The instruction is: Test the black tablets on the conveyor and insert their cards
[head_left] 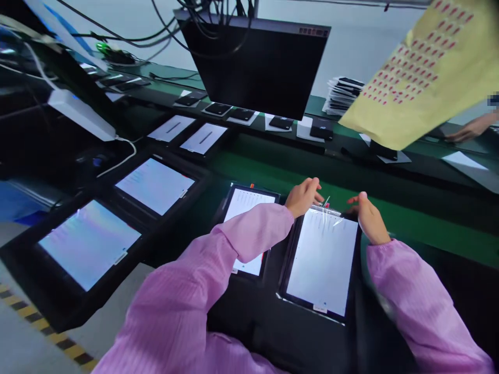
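Note:
A tablet with a lit white screen (322, 265) lies in front of me, its top edge between my hands. Crinkled clear film (337, 221) glints along that edge, and a small red tab (327, 205) shows there. My left hand (303, 197) is at the upper left corner, with fingers loosely bent and apart. At the upper right corner, my right hand (370, 217) has its thumb raised and its fingers apart; I cannot tell whether either hand touches the film. My left sleeve crosses a second lit tablet (249, 199) beside it.
Several lit tablets (156, 185) lie in black trays at left. A dark monitor (257, 62) hangs ahead under cables. Dark devices on white sheets (280, 122) line the back shelf. A yellow sheet (424, 78) hangs at right, near another person's hand (473, 127).

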Tool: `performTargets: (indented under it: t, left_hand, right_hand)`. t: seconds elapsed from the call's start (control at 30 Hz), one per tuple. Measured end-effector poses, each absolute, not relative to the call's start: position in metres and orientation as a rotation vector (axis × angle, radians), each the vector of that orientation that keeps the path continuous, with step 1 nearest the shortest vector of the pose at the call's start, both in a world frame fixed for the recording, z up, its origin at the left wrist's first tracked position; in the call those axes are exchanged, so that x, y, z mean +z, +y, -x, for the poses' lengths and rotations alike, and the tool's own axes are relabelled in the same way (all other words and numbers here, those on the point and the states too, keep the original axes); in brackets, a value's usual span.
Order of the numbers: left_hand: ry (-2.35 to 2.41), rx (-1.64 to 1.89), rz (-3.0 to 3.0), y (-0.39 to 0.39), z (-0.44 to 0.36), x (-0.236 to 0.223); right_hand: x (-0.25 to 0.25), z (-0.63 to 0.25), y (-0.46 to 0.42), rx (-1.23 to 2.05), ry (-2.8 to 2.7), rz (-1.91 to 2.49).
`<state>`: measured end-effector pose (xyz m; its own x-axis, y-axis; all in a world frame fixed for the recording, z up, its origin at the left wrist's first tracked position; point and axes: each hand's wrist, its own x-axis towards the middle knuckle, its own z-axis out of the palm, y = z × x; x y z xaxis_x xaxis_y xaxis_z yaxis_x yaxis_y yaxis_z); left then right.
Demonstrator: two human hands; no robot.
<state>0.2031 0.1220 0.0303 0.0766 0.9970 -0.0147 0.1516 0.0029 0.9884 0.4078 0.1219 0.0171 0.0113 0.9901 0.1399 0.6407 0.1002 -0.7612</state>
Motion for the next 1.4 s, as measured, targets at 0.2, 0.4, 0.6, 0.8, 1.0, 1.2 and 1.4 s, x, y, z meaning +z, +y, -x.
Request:
performTargets:
  t: [0.2, 0.4, 0.6, 0.8, 1.0, 1.2, 1.4]
  left_hand:
    - [1.408, 0.992, -1.815, 0.040, -0.092, 0.030]
    - [1.969, 0.281, -1.918, -0.070, 0.012, -0.038]
    - [1.858, 0.366, -1.648, -0.087, 0.018, -0.061]
    - [1.795, 0.445, -1.537, -0.089, 0.021, -0.063]
    - [1.782, 0.465, -1.567, -0.089, 0.023, -0.066]
    - [1.793, 0.438, -1.590, -0.089, 0.024, -0.066]
    - [1.911, 0.462, -1.934, -0.089, 0.025, -0.075]
  right_hand:
    - [0.017, -0.335, 0.168, 0.801, -2.019, 1.403]
    - [-0.013, -0.201, 0.199, 1.409, -2.263, 1.095]
    - [-0.030, -0.173, 0.209, 1.619, -2.152, 1.099]
    - [-0.029, -0.175, 0.202, 1.653, -2.075, 1.170]
    - [-0.025, -0.185, 0.195, 1.666, -2.027, 1.229]
    - [-0.025, -0.181, 0.193, 1.635, -2.050, 1.307]
    - [-0.001, -0.196, 0.201, 1.308, -1.997, 1.410]
